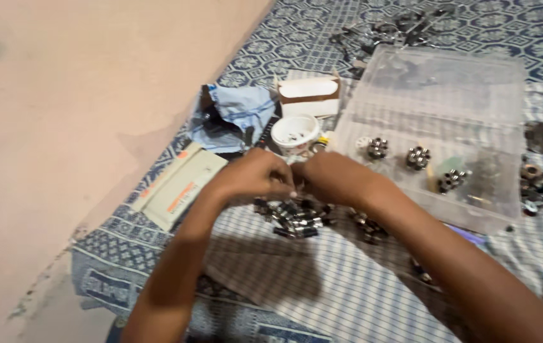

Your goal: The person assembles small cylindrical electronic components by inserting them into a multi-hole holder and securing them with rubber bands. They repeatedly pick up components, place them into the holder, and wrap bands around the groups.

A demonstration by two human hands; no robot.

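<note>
My left hand (255, 174) and my right hand (328, 178) meet over a checked cloth (322, 286), fingertips pinched together around a small part too blurred to make out. Just below the hands lies a pile of small dark metal cylinders (293, 219). More small metal parts (370, 227) sit to the right of the pile, under my right forearm.
A clear plastic box (436, 127) with a few round metal clusters stands at the right. A white cup (295, 133), a small cardboard box (308, 89), a blue rag (243, 108) and a flat packet (179, 184) lie beyond the hands. Metal parts lie at top and right. A wall rises on the left.
</note>
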